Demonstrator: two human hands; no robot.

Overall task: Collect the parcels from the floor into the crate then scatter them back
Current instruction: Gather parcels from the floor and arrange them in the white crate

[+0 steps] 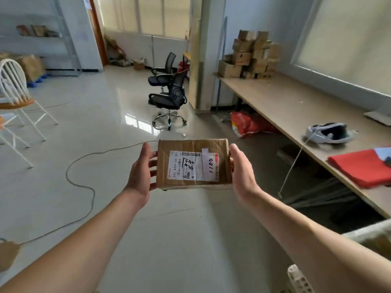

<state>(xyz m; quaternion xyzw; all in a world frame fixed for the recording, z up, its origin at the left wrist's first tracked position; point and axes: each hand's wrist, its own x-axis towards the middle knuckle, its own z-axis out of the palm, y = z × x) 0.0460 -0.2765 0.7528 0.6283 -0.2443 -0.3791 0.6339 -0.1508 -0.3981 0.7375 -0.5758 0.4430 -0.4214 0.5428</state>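
— Holding the parcel (193, 164) up in the middle of the frame, we have it well clear of the floor (95, 115), between both of our hands.

— How do we grip it?

— Our left hand (140, 172) clasps the left side, its fingers (153, 164) curled against the cardboard. Our right hand (243, 168) clasps the right side, with its fingers mostly hidden behind the box. Neither hand is spread wide; both close firmly on the edges.

— And the top face?

— It is turned up towards us, and we see a white shipping label (193, 166) with a barcode and handwritten marks.

— What do we see around us?

— A thin cable (67, 173) loops over the shiny floor at centre left. Two black office chairs (169, 92) stand above centre, one behind the other. A white chair (14, 89) with a wooden seat is at the left edge. Down the right side runs a long table (275, 98). Cardboard boxes (251, 56) are stacked at its far end, upper right. A shoe (328, 134) and a red cloth (364, 168) lie on it nearer the right edge. A red bag (249, 123) sits on the floor beneath it.

— Anything at lower right?

— A white latticed rim (299, 280), blurred; we cannot tell what it belongs to.
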